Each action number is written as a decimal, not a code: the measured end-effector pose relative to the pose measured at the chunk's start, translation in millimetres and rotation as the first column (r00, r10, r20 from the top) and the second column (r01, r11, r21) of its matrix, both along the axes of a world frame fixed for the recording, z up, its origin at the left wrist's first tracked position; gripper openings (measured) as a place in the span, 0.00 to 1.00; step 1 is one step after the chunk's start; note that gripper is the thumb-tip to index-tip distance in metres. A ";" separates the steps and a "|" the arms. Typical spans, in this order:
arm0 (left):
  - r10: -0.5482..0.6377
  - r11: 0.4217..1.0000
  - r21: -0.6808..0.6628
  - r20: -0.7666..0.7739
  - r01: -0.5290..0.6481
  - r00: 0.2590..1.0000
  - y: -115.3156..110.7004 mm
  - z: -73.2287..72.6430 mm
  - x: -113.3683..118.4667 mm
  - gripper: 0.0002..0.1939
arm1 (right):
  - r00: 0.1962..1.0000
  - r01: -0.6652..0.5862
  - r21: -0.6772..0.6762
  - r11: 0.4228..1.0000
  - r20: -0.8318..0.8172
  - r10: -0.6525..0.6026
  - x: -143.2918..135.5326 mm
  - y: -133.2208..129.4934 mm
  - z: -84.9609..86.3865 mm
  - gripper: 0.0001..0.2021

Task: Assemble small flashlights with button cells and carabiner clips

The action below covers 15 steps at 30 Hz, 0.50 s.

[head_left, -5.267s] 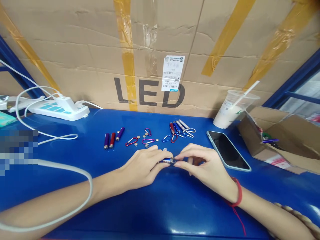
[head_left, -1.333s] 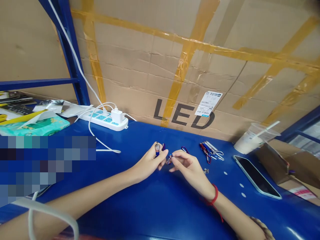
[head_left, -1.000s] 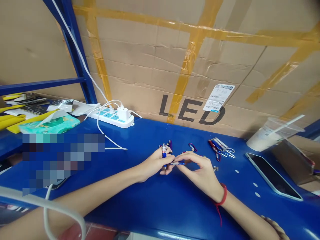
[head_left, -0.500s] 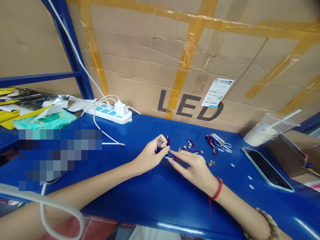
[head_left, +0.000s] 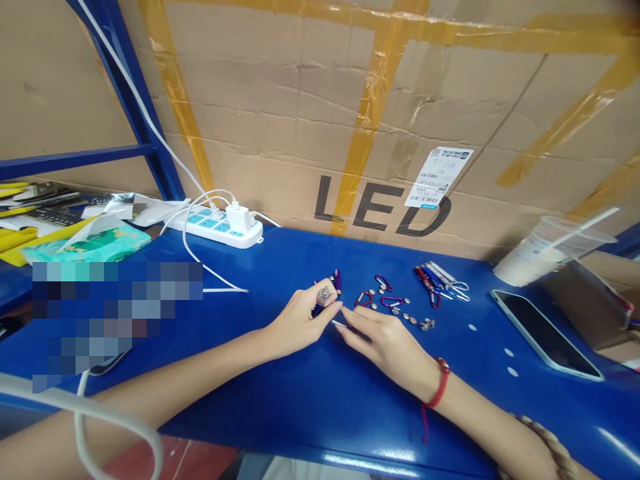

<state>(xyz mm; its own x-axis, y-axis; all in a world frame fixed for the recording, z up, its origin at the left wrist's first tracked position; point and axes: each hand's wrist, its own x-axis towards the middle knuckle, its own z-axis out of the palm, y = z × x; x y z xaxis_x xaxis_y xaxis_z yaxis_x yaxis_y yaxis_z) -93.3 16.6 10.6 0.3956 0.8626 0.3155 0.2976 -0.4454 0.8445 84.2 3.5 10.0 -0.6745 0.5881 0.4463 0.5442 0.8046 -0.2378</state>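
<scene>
In the head view, the left hand [head_left: 299,321] is closed around a small blue torch [head_left: 321,301], its clear end pointing up out of the curled fingers, a hold that seems meant to keep the slim body steady. The right hand [head_left: 395,339] pinches a blue clip [head_left: 339,323] between thumb and fingertips, right by the left thumb; so thin a piece probably calls for such a light grip. Just beyond the left hand lies a purple tube [head_left: 338,283]. Past the right hand's knuckles, a red clip [head_left: 365,299] and a purple clip [head_left: 392,302] lie among small discs [head_left: 413,321], seemingly kept within easy reach. Farther off, torches with clips [head_left: 434,280] lie bunched together, perhaps to keep them apart from the loose pieces. To the right hand's right, a phone [head_left: 545,335] lies flat on the blue surface [head_left: 300,407].
</scene>
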 end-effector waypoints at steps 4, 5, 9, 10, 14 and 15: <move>-0.013 0.999 0.029 -0.017 0.013 1.000 -2.0 -0.5 0.2 0.11 | 0.994 -0.007 -0.059 0.998 -0.112 0.001 -0.9 0.1 -2.3 0.17; -0.018 0.999 0.032 -0.021 0.019 1.000 -2.8 -1.1 0.3 0.11 | 0.990 -0.008 -0.068 0.998 -0.142 -0.002 -1.7 -0.4 -2.6 0.16; -0.035 0.999 0.037 -0.045 0.037 0.998 -5.8 -4.0 1.2 0.10 | 0.979 0.007 -0.072 0.997 -0.204 -0.022 -4.1 -1.9 -2.6 0.16; -0.034 0.999 0.031 -0.051 0.036 0.998 -6.5 -4.4 1.3 0.10 | 0.978 0.009 -0.071 0.997 -0.207 -0.024 -3.9 -1.6 -2.5 0.16; -0.066 0.995 -0.075 -0.049 0.062 0.997 -9.9 -2.5 0.6 0.12 | 0.971 0.039 -0.041 0.998 -0.236 -0.047 1.0 3.7 -1.0 0.14; -0.091 0.990 -0.114 -0.047 0.086 0.995 -11.0 -1.4 0.0 0.12 | 0.965 0.065 -0.014 0.998 -0.254 -0.067 2.6 5.4 -0.2 0.14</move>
